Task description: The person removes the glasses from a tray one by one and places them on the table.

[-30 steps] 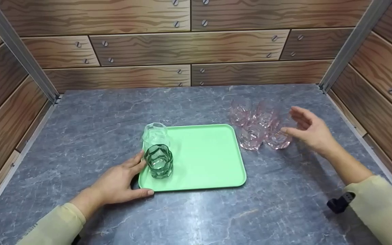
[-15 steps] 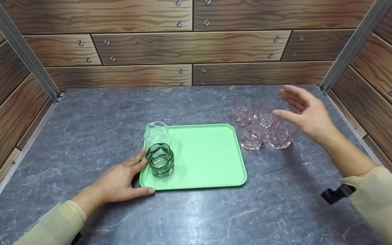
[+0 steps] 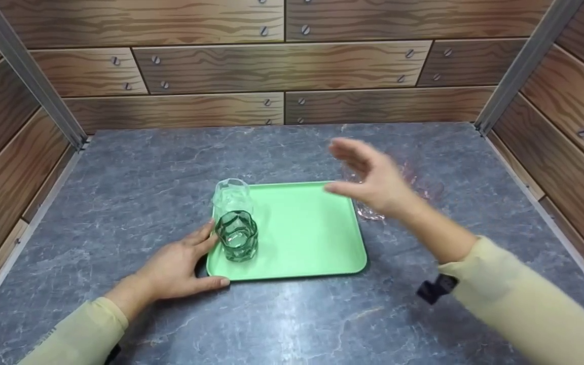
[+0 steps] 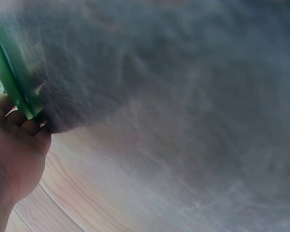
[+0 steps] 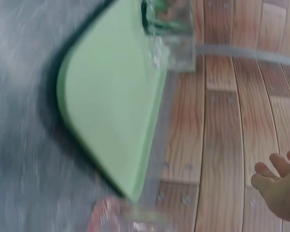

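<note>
My left hand holds the near left corner of the light green tray, thumb along the front rim and fingers at the left side. In the left wrist view its fingertips meet the tray's edge. On the tray's left part stand a dark green glass and, behind it, a clear glass. My right hand, blurred by motion, is in the air by the tray's far right corner, fingers and thumb spread, nothing between them. Behind it several pink glasses are partly hidden.
The tray lies on a grey marbled tabletop. Wood-patterned walls with metal corner posts enclose the back and sides. In the right wrist view a pink glass is close beside the tray's corner.
My right hand has first risen off the pink glasses at the right, then swept left toward the tray, with nothing in it. My left hand, the tray and its two glasses have stayed put.
</note>
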Demonstrator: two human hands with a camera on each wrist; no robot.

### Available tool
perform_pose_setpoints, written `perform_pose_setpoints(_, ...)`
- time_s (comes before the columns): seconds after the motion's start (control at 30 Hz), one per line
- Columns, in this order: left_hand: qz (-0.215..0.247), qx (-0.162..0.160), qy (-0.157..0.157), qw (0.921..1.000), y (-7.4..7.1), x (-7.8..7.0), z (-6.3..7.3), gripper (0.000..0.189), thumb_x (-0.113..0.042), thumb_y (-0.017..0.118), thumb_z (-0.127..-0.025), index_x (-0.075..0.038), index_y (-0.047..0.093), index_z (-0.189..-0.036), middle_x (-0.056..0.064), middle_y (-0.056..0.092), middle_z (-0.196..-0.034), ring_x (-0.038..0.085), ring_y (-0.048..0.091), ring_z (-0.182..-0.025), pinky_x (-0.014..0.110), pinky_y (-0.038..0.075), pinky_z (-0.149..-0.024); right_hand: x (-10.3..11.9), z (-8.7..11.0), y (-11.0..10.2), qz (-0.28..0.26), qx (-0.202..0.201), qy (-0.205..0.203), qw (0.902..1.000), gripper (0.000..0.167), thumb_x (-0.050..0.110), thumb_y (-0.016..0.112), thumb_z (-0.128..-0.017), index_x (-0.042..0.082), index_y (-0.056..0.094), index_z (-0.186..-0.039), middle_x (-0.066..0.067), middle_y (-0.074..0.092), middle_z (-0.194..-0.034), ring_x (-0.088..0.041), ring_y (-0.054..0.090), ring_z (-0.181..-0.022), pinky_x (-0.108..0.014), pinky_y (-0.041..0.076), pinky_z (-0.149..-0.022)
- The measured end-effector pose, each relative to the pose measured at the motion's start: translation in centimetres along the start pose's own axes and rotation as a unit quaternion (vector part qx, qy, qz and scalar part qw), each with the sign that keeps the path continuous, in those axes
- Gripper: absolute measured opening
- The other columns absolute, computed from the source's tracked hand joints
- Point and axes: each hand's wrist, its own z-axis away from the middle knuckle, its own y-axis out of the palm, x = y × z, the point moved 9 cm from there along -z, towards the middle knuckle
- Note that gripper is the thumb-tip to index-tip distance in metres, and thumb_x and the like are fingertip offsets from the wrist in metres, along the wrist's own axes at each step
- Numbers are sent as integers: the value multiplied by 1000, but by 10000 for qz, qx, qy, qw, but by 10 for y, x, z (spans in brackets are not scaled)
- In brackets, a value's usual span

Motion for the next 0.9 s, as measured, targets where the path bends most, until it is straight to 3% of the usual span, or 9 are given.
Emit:
perform_pose_setpoints(0.17, 8, -15, -8, 10000, 0, 0, 0, 112, -84, 60, -88, -4, 39, -163, 19, 21, -173, 48, 40, -149, 63, 43, -114, -1, -3, 49, -51, 377, 32, 9993, 90, 24, 94, -81, 10, 49, -157, -6, 56, -154, -19, 50, -143, -32, 34, -124)
perform_pose_setpoints(0.5, 106, -59, 40, 9999, -2, -1, -1, 110, -82, 62, -88, -5, 39, -163, 20, 22, -172, 48, 39, -149, 65, 43, -114, -17, 0, 136, 498, 1040, 277, 9929, 96, 41, 94, -78, 13, 49, -158, -2, 56, -155, -19, 52, -142, -35, 37, -123)
perform_pose_setpoints(0.67, 81, -35, 35, 10000, -1, 0, 0, 111, -83, 61, -88, -5, 39, -163, 19, 21, -173, 48, 41, -148, 65, 44, -113, -22, 3, 165, 542, 1201, 237, 9910, 95, 38, 95, -79, 11, 50, -157, -7, 57, -155, -23, 54, -141, -38, 40, -121)
perform_pose_setpoints(0.9, 69, -98, 100, 9999, -2, -1, 0, 110, -82, 62, -88, -3, 41, -162, 21, 24, -172, 48, 43, -147, 64, 45, -113, -26, 5, 185, 466, 1286, 301, 9901, 98, 39, 96, -79, 10, 47, -159, -5, 57, -155, -22, 52, -142, -39, 39, -121)
